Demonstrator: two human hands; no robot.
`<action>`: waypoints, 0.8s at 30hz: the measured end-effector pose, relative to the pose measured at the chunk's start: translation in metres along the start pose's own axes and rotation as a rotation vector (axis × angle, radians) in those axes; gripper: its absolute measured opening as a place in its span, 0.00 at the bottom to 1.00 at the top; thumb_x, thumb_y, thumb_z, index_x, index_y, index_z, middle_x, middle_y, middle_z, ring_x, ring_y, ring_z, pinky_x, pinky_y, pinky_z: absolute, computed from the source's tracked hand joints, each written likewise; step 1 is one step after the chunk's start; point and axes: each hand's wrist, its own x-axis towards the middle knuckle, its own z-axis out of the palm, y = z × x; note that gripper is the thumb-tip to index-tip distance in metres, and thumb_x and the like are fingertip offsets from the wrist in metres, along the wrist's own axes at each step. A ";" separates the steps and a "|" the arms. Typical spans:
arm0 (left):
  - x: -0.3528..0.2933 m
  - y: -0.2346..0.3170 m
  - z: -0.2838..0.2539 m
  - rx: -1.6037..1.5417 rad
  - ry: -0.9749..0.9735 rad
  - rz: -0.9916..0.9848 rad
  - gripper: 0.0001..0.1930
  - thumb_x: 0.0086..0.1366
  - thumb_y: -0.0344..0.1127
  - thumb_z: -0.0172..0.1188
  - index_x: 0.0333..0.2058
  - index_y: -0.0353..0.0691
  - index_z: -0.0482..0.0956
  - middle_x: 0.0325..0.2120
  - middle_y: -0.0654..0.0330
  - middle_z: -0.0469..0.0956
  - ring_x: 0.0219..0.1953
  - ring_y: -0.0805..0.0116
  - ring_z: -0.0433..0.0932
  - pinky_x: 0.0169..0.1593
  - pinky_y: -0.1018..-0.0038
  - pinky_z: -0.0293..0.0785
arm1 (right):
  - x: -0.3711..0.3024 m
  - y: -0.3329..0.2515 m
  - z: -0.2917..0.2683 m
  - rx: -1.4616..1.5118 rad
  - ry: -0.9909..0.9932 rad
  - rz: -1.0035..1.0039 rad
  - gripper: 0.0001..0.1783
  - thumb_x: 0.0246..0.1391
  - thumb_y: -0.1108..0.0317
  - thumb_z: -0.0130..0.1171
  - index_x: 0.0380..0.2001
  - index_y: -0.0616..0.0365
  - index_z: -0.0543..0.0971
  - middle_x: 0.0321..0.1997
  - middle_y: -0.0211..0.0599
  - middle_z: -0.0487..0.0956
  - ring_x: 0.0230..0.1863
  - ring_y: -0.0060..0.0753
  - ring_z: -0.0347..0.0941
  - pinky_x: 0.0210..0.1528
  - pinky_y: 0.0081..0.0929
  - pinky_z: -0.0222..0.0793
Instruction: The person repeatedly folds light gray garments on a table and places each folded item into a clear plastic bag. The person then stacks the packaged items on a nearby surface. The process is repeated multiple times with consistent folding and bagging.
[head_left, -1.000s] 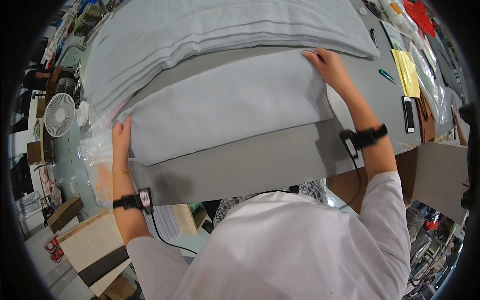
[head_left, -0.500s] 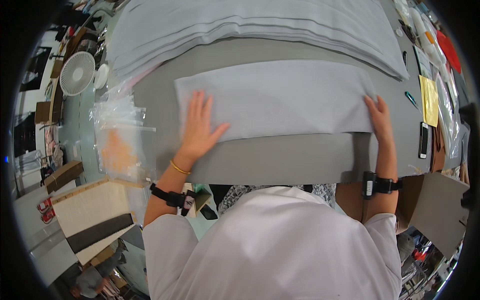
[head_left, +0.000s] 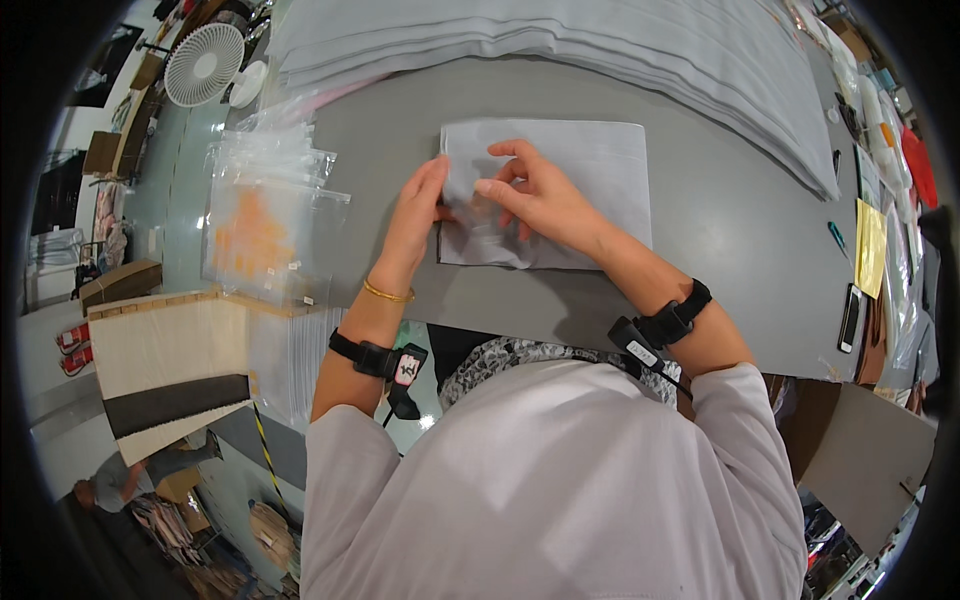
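A light grey cloth lies folded into a flat rectangle on the table before me. My left hand takes hold of its left edge, fingers straight along the side and the thumb reaching in at the edge. Over the left part of the cloth is my right hand, with bent fingers spread apart and nothing in them. The cloth dents and wrinkles below that hand. Whether the right fingertips touch the fabric is hard to tell.
A layered stack of grey cloth covers the table's far side. Clear plastic bags with orange print lie to the left, near a white fan. Along the right edge are a phone, yellow paper and a teal cutter.
The long cloth strip has been folded over to a shorter rectangle. My right hand has swung from its right end to the left part, and the view has shifted a little.
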 end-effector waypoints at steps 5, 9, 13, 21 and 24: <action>0.009 -0.017 0.002 0.188 -0.027 0.177 0.21 0.75 0.34 0.59 0.61 0.31 0.70 0.40 0.64 0.81 0.40 0.78 0.78 0.44 0.77 0.76 | -0.038 0.023 -0.046 -0.794 0.295 -0.320 0.29 0.64 0.54 0.66 0.62 0.57 0.73 0.57 0.45 0.80 0.57 0.49 0.78 0.57 0.45 0.75; 0.019 -0.018 -0.008 0.156 0.024 0.163 0.19 0.75 0.31 0.58 0.60 0.31 0.70 0.40 0.63 0.81 0.40 0.79 0.78 0.45 0.77 0.77 | -0.062 0.050 -0.064 -1.097 0.398 -0.510 0.28 0.61 0.57 0.68 0.61 0.55 0.76 0.66 0.41 0.77 0.71 0.51 0.66 0.73 0.51 0.59; -0.009 -0.012 -0.021 0.152 0.338 0.236 0.14 0.74 0.34 0.62 0.53 0.33 0.76 0.38 0.63 0.81 0.38 0.79 0.78 0.38 0.78 0.76 | -0.051 0.038 -0.058 -1.072 0.266 -0.537 0.24 0.57 0.62 0.70 0.57 0.53 0.80 0.69 0.35 0.76 0.76 0.48 0.62 0.77 0.50 0.54; -0.081 -0.035 0.000 0.795 0.287 0.383 0.11 0.59 0.33 0.75 0.30 0.37 0.81 0.30 0.61 0.73 0.34 0.64 0.75 0.39 0.69 0.75 | 0.046 -0.001 0.010 -0.797 -0.341 -0.899 0.15 0.56 0.72 0.67 0.48 0.49 0.85 0.66 0.27 0.78 0.74 0.45 0.64 0.73 0.49 0.60; -0.082 -0.036 0.005 0.715 0.313 0.424 0.11 0.58 0.31 0.75 0.30 0.36 0.80 0.31 0.62 0.74 0.35 0.64 0.75 0.39 0.70 0.75 | 0.064 0.000 0.020 -0.808 -0.444 -0.954 0.11 0.56 0.71 0.68 0.43 0.48 0.86 0.64 0.25 0.79 0.74 0.44 0.63 0.73 0.48 0.60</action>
